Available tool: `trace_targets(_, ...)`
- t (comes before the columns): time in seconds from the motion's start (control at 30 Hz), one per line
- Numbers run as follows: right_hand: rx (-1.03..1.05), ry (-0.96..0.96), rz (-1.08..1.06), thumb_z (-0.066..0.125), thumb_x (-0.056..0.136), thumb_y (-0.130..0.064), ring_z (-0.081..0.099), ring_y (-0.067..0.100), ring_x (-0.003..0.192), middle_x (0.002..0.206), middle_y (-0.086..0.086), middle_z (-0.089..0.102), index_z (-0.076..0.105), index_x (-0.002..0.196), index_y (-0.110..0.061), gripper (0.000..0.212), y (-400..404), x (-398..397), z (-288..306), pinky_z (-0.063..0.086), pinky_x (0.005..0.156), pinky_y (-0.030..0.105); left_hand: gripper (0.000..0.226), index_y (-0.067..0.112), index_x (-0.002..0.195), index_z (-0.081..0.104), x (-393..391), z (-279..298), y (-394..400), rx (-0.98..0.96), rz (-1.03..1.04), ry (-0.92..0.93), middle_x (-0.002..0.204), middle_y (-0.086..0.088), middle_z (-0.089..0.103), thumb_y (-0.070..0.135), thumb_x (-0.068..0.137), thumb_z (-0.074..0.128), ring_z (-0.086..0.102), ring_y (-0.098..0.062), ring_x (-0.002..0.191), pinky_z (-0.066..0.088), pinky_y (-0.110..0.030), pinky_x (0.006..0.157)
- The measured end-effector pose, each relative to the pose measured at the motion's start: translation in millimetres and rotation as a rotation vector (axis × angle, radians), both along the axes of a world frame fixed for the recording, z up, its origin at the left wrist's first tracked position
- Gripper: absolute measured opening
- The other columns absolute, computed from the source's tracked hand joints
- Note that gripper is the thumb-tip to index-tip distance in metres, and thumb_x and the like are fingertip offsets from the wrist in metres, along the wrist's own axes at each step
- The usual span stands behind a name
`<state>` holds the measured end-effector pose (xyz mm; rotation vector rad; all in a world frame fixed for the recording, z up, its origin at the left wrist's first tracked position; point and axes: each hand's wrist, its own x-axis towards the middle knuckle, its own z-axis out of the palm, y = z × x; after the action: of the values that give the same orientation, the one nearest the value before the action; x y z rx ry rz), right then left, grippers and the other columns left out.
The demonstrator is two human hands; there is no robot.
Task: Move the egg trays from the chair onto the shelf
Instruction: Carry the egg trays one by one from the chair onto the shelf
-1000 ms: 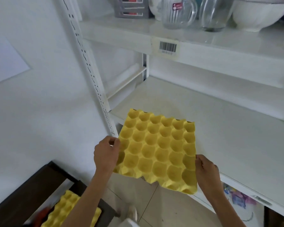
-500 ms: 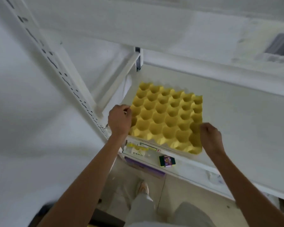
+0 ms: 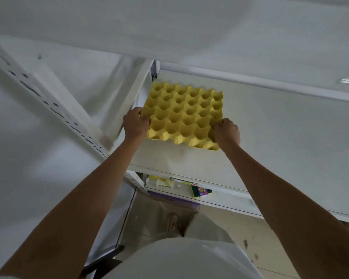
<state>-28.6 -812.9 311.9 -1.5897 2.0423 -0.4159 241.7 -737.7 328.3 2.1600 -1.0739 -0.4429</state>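
Yellow egg tray point(image 3: 184, 115) sits flat on the white shelf point(image 3: 280, 137), back-left corner, left edge near the side rail point(image 3: 133, 97). Left hand point(image 3: 136, 124) and right hand point(image 3: 226, 132) each keep a closed grip on the tray's near corners. Shelf is bare to the right; chair out of frame, fingertips hidden behind tray cups.

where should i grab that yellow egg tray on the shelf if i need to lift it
Take the yellow egg tray by its two short side edges near the front corners, coming from the open front of the shelf, as the left hand and right hand do now. It lies flat, and its scalloped rim gives fingers a grip.
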Motion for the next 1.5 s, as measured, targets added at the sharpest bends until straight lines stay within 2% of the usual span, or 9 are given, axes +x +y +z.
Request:
trace_targets(0.17, 0.051, 0.024, 0.063, 0.04, 0.096, -0.016, 0.065, 0.033, 0.102, 0.116, 0.011, 0.068, 0.063, 0.126, -0.014, 0.038, 0.5, -3.4, 3.4, 0.058, 0.084, 0.045, 0.026, 0.003, 0.101, 0.073, 8.7, -3.5, -5.9, 0.002, -0.044, 0.07, 0.104, -0.016, 0.076, 0.016, 0.088, 0.055, 0.067, -0.037, 0.099, 0.042, -0.032, 0.075)
trace_targets(0.27, 0.044, 0.029, 0.064, 0.041, 0.095, -0.018, 0.061, 0.029, 0.092, 0.111, 0.009, 0.067, 0.063, 0.126, -0.017, 0.038, -4.8, -5.5, 8.7, 0.054, 0.075, 0.039, 0.035, 0.003, 0.116, 0.073, 12.1, -6.5, -4.4, -0.009, -0.042, 0.099, 0.122, -0.016, 0.074, 0.016, 0.089, 0.054, 0.064, -0.036, 0.118, 0.047, -0.037, 0.096)
trace_targets(0.5, 0.096, 0.047, 0.105, 0.044, 0.094, -0.021, 0.065, 0.028, 0.085, 0.101, 0.005, 0.066, 0.063, 0.124, -0.016, 0.036, -6.0, -6.8, 5.3, 0.061, 0.077, 0.042, 0.01, 0.013, 0.092, 0.056, 13.3, -9.6, -11.4, 0.023, -0.071, 0.096, 0.103, -0.021, 0.071, 0.02, 0.09, 0.05, 0.052, -0.025, 0.089, 0.035, -0.032, 0.08)
trace_targets(0.57, 0.096, 0.036, 0.109, 0.041, 0.097, -0.023, 0.066, 0.029, 0.088, 0.105, 0.006, 0.067, 0.062, 0.126, -0.015, 0.037, -5.7, -8.0, 5.5, 0.061, 0.078, 0.042, 0.03, 0.004, 0.109, 0.067, 14.0, -13.2, -11.8, 0.018, -0.08, 0.096, 0.114, -0.016, 0.071, 0.021, 0.092, 0.049, 0.062, -0.033, 0.106, 0.043, -0.037, 0.093)
trace_targets(0.63, 0.099, 0.058, 0.105, 0.037, 0.099, -0.027, 0.066, 0.029, 0.09, 0.11, 0.009, 0.068, 0.062, 0.124, -0.014, 0.037, -6.4, -8.0, 8.6, 0.058, 0.078, 0.042, 0.051, 0.0, 0.145, 0.054, 11.4, -13.7, -10.6, 0.033, -0.094, 0.095, 0.146, -0.02, 0.058, 0.019, 0.098, 0.053, 0.053, -0.035, 0.137, 0.039, -0.043, 0.116)
trace_targets(0.77, -0.018, 0.193, 0.146, 0.038, 0.099, -0.027, 0.059, 0.032, 0.103, 0.122, 0.01, 0.061, 0.055, 0.129, -0.012, 0.038, -1.7, -7.9, 13.6, 0.041, 0.076, 0.038, 0.066, 0.003, 0.156, 0.035, -3.5, -7.6, -4.3, 0.049, -0.191, -0.123, 0.158, -0.019, 0.043, 0.028, 0.099, 0.055, 0.042, -0.038, 0.145, 0.037, -0.051, 0.117)
trace_targets(0.9, -0.442, 0.515, 0.555, 0.05, 0.093, -0.026, 0.05, 0.036, 0.126, 0.136, 0.017, 0.053, 0.049, 0.141, -0.007, 0.052, 20.6, -17.9, 18.6, 0.043, 0.101, 0.044, 0.069, 0.005, 0.157, 0.032, -27.2, 3.6, 18.0, 0.077, -0.228, -0.255, 0.16, -0.018, 0.039, 0.036, 0.099, 0.053, 0.042, -0.04, 0.143, 0.04, -0.055, 0.111)
trace_targets(1.0, -0.635, 0.537, 0.917, 0.054, 0.094, -0.027, 0.043, 0.037, 0.139, 0.15, 0.019, 0.046, 0.046, 0.147, -0.004, 0.058, 45.7, -20.8, 20.8, 0.035, 0.117, 0.047, 0.067, 0.005, 0.155, 0.037, -52.4, 11.0, 53.0, 0.064, -0.21, -0.293, 0.158, -0.019, 0.042, 0.037, 0.098, 0.054, 0.045, -0.04, 0.14, 0.044, -0.055, 0.109)
trace_targets(1.5, -0.712, 0.318, 1.767, 0.053, 0.095, -0.021, 0.043, 0.037, 0.145, 0.155, 0.02, 0.047, 0.056, 0.142, 0.001, 0.052, 255.7, -143.6, 0.3, 0.03, 0.121, 0.049, 0.048, 0.013, 0.14, 0.058, -327.4, -40.8, 367.3, 0.287, 0.385, -0.109, 0.143, -0.01, 0.059, 0.034, 0.096, 0.058, 0.055, -0.035, 0.13, 0.047, -0.046, 0.103)
